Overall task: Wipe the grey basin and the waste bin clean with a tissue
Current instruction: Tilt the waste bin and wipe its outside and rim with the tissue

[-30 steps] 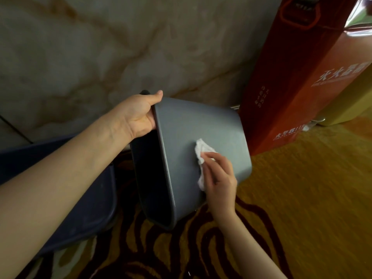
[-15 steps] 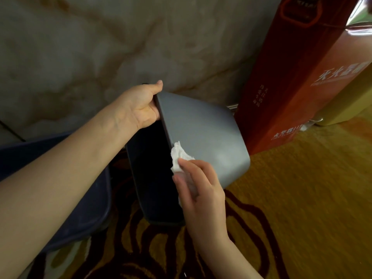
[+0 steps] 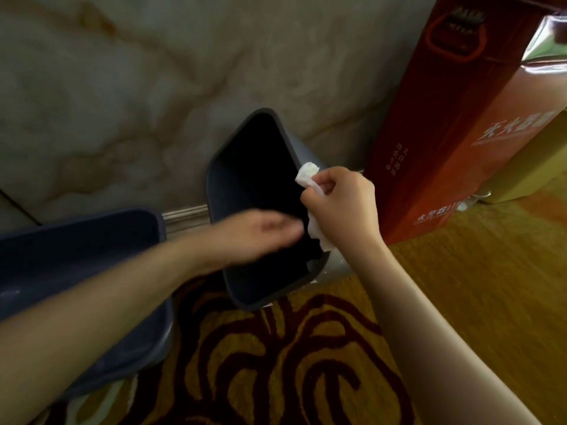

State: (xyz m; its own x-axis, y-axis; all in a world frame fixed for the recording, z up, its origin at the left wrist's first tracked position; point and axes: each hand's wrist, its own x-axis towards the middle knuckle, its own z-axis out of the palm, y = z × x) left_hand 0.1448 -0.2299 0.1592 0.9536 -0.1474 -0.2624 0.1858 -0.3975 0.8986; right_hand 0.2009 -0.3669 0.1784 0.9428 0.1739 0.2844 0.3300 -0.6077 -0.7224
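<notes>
The waste bin (image 3: 245, 256) stands mouth-up on the patterned carpet (image 3: 276, 363), close against the marble wall (image 3: 122, 87), with the grey basin (image 3: 92, 240) just to its left and a red carton (image 3: 445, 148) to its right. The right hand (image 3: 343, 207) pinches a crumpled tissue (image 3: 310, 179) at the bin's right rim, so the work appears to be on the bin and probably late; whether the basin is already clean cannot be told. The left hand (image 3: 260, 231) crosses the bin's mouth, motion-blurred, its fingers loosely together and holding nothing. Half a second ago that hand gripped the tilted bin's rim while the tissue rubbed the outer side; now the bin is set down and released.
</notes>
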